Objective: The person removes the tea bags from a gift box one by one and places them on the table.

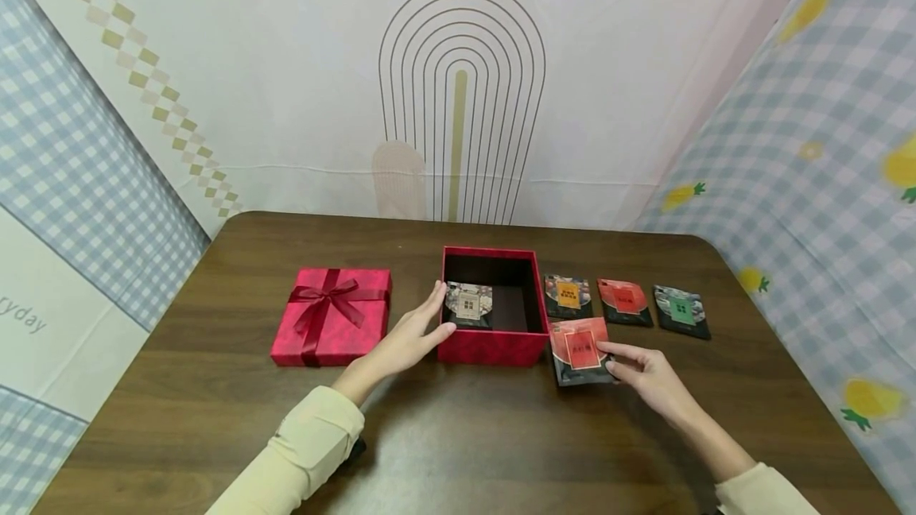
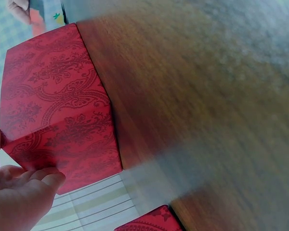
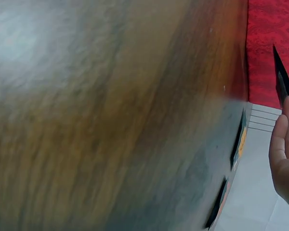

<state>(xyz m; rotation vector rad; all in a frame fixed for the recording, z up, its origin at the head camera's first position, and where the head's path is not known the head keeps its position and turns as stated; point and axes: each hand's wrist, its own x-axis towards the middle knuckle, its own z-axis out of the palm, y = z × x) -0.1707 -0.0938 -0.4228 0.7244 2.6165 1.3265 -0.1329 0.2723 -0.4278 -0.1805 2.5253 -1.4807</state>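
An open red gift box (image 1: 494,348) with a dark inside stands mid-table. In it, at the left, lies a dark sachet (image 1: 468,304) with a beige label. My left hand (image 1: 408,340) rests against the box's left side, fingers fairly straight and thumb near the front rim; its fingertips (image 2: 50,178) touch the patterned red wall in the left wrist view. Just right of the box, my right hand (image 1: 647,376) pinches a red-and-black sachet (image 1: 581,352) by its right edge between thumb and fingers. The right wrist view shows this sachet (image 3: 283,79) edge-on, beside the box.
The red lid (image 1: 332,316) with a ribbon bow lies left of the box. To the right lie an orange-label sachet (image 1: 568,295), a red sachet (image 1: 625,302) and a green-label sachet (image 1: 681,310). A small dark object (image 1: 354,451) is partly hidden by the left sleeve.
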